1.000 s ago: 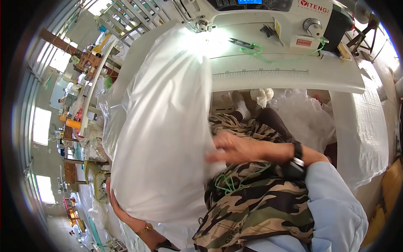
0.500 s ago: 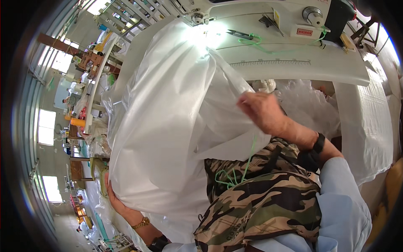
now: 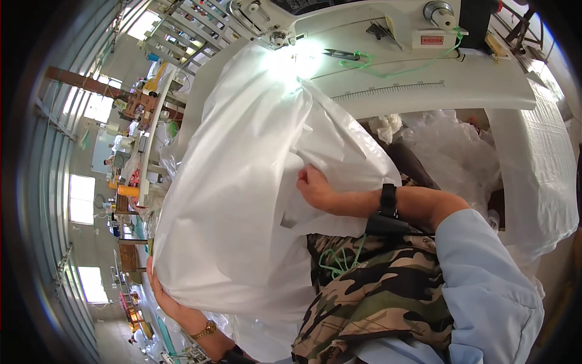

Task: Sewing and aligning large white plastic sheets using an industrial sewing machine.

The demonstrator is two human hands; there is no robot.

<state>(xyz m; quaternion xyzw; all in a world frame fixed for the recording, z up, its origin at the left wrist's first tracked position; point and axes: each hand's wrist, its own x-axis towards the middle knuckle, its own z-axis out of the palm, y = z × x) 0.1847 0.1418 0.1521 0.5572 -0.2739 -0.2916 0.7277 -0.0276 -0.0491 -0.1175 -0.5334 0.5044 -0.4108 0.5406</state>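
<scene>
A big sheet of white woven plastic (image 3: pixel 224 212) hangs in folds from under the bright lamp of a sewing machine (image 3: pixel 279 37) down over my lap. My left hand (image 3: pixel 162 292) grips its lower left side, with part of the fingers hidden by the material. Over the middle of the sheet, my right hand (image 3: pixel 315 189) is closed with the fingers curled in; what is in them, if anything, cannot be made out. The needle area is washed out by glare. Green string (image 3: pixel 339 262) lies loose on my camouflage apron (image 3: pixel 376 297).
Tweezers (image 3: pixel 341 54), green thread and small tools lie on the machine bed (image 3: pixel 424 100), which has a ruler scale. Crumpled clear plastic (image 3: pixel 448 151) is heaped below its edge. White sheeting (image 3: pixel 533 176) hangs at the right. Other worktables and machines stand at the far left.
My right hand has moved left and slightly down, from the sheet's right edge to its middle. The sheet's right part now spreads farther right. My left hand keeps its place on the sheet.
</scene>
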